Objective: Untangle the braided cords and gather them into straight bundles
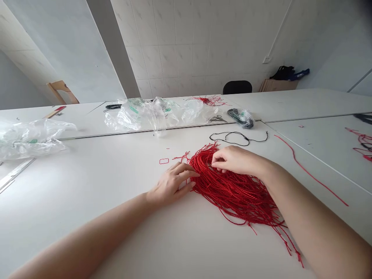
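A large bundle of red cords (pixel 235 193) lies on the white table, its knotted ends spreading toward the lower right. My left hand (pixel 176 182) rests at the bundle's left edge, fingers apart, the fingertips touching the outer cords. Over the upper part of the bundle is my right hand (pixel 229 159), its fingers curled and pressed together in a pinch; whatever they hold is too small to make out. A small red outline (pixel 164 161) shows on the table left of the bundle.
Behind the bundle lies a thin black cord (pixel 247 138). Clear plastic bags (pixel 139 114), scissors (pixel 217 118) and a bagged dark coil (pixel 240 117) sit farther back. A single red cord (pixel 308 170) stretches across the right side. One more plastic bag (pixel 31 137) is at left.
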Demonstrator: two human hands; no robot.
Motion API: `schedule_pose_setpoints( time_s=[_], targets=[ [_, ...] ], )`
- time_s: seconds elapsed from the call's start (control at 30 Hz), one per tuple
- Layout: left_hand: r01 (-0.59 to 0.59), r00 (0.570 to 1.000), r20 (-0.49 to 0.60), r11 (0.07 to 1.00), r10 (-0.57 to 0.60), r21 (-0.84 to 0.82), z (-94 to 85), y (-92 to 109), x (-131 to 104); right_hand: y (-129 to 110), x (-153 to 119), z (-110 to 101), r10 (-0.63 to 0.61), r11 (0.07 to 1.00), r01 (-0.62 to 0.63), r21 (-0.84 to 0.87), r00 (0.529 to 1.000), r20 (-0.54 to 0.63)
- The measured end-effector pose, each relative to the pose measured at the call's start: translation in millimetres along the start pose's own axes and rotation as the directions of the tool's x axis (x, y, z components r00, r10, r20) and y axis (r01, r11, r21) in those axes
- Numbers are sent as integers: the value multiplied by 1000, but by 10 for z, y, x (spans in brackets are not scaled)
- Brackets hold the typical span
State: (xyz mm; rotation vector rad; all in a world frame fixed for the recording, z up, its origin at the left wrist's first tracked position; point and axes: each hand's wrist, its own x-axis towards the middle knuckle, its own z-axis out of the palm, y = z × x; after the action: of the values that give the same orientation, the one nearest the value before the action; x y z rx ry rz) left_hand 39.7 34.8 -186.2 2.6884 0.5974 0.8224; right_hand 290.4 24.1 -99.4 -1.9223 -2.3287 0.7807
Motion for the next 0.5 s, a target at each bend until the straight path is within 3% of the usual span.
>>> schedule_pose_setpoints(
  time_s=[0.17,0.5],
  targets=[
    [-26,996,84,999,23,26,27,-39,-28,-36,-97,-66,29,999,-31,16,997,64],
    [-15,995,97,999,11,42,23,-11,-19,-117,-135,-51,112,994,-110,-20,978,174]
  ],
)
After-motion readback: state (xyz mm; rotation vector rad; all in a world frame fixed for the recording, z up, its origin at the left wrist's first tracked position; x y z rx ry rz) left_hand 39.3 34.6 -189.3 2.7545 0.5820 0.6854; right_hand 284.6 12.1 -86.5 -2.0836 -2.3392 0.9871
